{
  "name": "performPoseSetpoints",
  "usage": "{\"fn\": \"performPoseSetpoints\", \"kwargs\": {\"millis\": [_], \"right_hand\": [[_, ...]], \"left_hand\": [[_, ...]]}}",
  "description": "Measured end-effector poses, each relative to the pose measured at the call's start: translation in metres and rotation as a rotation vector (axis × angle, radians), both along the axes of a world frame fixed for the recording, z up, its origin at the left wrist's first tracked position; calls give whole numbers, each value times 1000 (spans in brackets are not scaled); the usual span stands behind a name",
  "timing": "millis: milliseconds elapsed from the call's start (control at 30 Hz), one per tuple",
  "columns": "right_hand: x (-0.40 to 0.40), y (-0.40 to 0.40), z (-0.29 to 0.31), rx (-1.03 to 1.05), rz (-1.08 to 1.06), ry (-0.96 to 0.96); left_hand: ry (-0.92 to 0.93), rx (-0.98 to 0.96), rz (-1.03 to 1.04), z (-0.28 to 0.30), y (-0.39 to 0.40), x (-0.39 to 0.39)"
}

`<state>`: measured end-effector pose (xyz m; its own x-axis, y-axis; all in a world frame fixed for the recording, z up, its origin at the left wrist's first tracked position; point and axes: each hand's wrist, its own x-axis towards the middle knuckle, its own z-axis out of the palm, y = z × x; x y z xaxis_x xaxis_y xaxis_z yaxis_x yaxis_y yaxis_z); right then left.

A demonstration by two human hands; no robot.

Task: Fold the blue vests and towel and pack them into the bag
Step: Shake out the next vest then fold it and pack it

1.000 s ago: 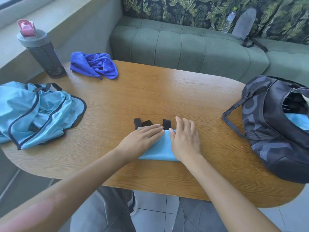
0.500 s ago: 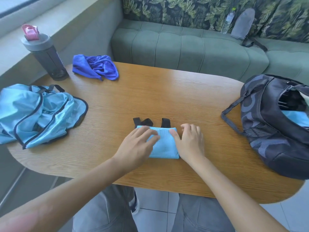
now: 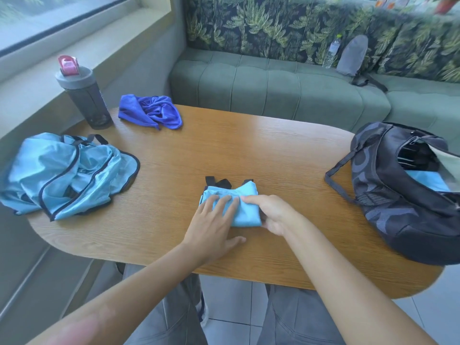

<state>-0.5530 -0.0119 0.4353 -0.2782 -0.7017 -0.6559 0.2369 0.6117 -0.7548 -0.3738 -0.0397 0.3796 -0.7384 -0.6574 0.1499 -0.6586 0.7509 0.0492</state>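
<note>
While pressed flat, folded vest [image 3: 245, 210] under left fingers [image 3: 224, 202], right-pinched.

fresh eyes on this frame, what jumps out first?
Both hands at the table's near middle: the left hand presses flat on a small folded light-blue vest while the right hand grips its right edge. Next, the dark bag gaping open at the right with blue fabric already inside, then the unfolded vests heaped at the left edge.
</note>
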Motion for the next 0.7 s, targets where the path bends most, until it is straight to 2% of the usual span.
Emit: {"fn": "performPoseSetpoints", "kwargs": {"millis": [167, 233, 300, 367, 433, 533, 600, 700], "right_hand": [[19, 4, 26, -178, 25, -136], [20, 8, 38, -247, 43, -109], [17, 14, 48, -306, 35, 82], [10, 21, 57, -382, 7, 410], [0, 30, 72, -487, 76, 705], [-14, 40, 107, -517, 467, 959], [-25, 43, 126, -443, 700, 1013], [-41, 47, 138, -373, 799, 915]], "left_hand": [[356, 95, 178, 8, -1, -12], [503, 229, 198, 20, -6, -10], [656, 495, 207, 40, -13, -7], [740, 811, 200, 63, -20, -2], [760, 1050, 130, 83, -26, 1], [633, 1253, -14, 113, -26, 2], [496, 1296, -101, 130, -23, -3], [353, 1340, -168, 139, -18, -16]]}}
